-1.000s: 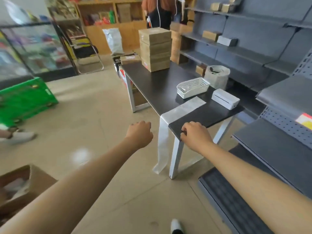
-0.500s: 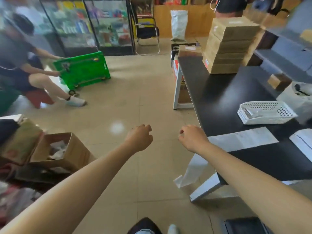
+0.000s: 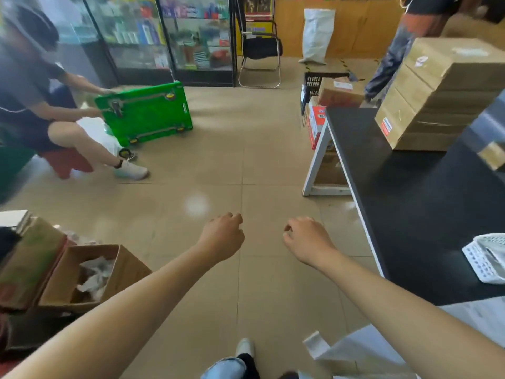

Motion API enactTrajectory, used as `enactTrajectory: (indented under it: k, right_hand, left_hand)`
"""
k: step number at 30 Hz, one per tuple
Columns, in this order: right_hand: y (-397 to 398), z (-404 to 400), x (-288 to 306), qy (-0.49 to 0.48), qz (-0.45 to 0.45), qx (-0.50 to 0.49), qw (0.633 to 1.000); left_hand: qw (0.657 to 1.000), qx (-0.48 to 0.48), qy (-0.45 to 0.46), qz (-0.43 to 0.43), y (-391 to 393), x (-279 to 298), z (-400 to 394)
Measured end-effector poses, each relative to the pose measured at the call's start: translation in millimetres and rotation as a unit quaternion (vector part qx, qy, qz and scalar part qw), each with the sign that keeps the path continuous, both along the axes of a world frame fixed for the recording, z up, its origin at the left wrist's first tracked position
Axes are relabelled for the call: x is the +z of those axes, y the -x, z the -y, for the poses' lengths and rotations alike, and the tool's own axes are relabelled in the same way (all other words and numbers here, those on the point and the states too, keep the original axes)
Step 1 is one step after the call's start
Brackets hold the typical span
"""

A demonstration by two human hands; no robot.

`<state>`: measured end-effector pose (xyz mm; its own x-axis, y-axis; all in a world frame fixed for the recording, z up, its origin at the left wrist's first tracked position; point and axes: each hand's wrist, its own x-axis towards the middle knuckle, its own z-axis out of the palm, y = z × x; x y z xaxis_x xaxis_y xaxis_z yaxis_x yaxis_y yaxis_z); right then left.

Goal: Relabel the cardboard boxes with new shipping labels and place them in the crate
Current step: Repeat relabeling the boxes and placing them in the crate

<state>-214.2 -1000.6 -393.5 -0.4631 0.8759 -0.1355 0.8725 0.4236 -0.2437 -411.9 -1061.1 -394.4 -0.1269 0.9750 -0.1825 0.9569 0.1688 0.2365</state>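
Observation:
A stack of brown cardboard boxes (image 3: 437, 91) stands on the black table (image 3: 396, 203) at the right. A white strip of label backing (image 3: 363, 348) hangs off the table's near corner. Beyond the table's far end a black crate (image 3: 318, 82) sits on the floor beside a labelled cardboard box (image 3: 340, 93). My left hand (image 3: 222, 236) and my right hand (image 3: 306, 240) are stretched out over the tiled floor, left of the table. Both have loosely curled fingers and hold nothing.
A seated person at the left holds a green wheeled crate (image 3: 144, 113) tilted on the floor. An open carton of paper scraps (image 3: 90, 277) sits at lower left. A white basket (image 3: 489, 261) is on the table. A chair (image 3: 261, 53), a white sack (image 3: 317, 34) and a standing person (image 3: 404, 36) are at the back.
The view has swung left, away from the table. My right hand has come off the table's corner and the label strip. Both hands now hang over the floor.

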Motion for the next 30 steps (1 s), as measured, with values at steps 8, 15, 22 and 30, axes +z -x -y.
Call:
enactTrajectory:
  k: [8, 15, 22, 30]
  right_hand:
    - [22, -95, -2, 0.018, -0.012, -0.051, 0.998]
    - [19, -207, -6, 0.014, -0.007, -0.073, 0.997]
    - [17, -324, 9, 0.004, -0.016, -0.100, 0.995]
    - [27, -420, 8, 0.004, -0.014, -0.133, 0.991]
  left_hand:
    - [0.998, -0.067, 0.000, -0.014, 24, -3, -122]
    - [0.994, -0.103, 0.005, -0.026, 18, -10, -254]
    - [0.993, -0.115, -0.021, -0.023, 17, 10, -379]
    - [0.986, -0.162, -0.007, -0.030, 28, 9, -492]
